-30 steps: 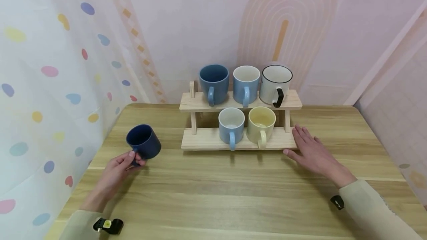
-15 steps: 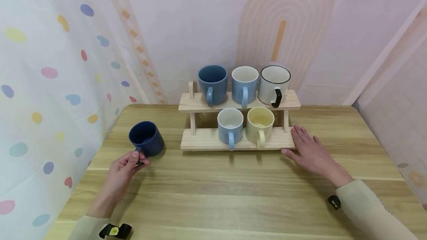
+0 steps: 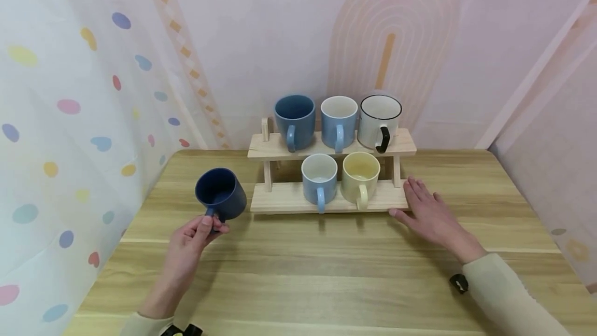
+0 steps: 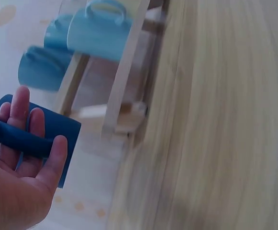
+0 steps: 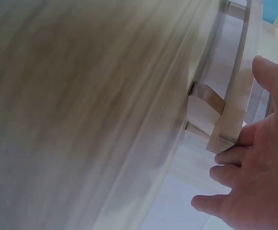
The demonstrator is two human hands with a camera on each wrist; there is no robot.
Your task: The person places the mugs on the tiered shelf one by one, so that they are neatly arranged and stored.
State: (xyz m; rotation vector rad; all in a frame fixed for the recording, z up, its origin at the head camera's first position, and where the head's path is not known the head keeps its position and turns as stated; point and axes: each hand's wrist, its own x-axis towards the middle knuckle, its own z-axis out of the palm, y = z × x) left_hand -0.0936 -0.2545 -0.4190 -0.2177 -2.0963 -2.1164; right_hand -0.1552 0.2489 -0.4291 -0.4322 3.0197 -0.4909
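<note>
My left hand [image 3: 188, 245] pinches the handle of a navy blue mug [image 3: 228, 202], holding it upright above the table, left of a two-tier wooden rack [image 3: 275, 198]. The left wrist view shows the thumb and fingers about the handle [image 4: 24, 139]. My right hand [image 3: 432, 217] rests with straight fingers at the right end of the rack's lower board; its thumb touches the front edge. On the lower board stand a light blue mug [image 3: 319, 183] and a yellow mug [image 3: 360, 178]. The left part of that board is bare.
On the upper board stand a dark blue mug [image 3: 296, 123], a light blue mug [image 3: 339, 121] and a white mug [image 3: 379, 121] with a black rim and handle. A patterned curtain [image 3: 261, 40] hangs behind the wooden table [image 3: 298, 274].
My left hand has carried the navy mug to the right, closer to the rack's left end. The right hand keeps its place on the rack, and the head view has shifted slightly.
</note>
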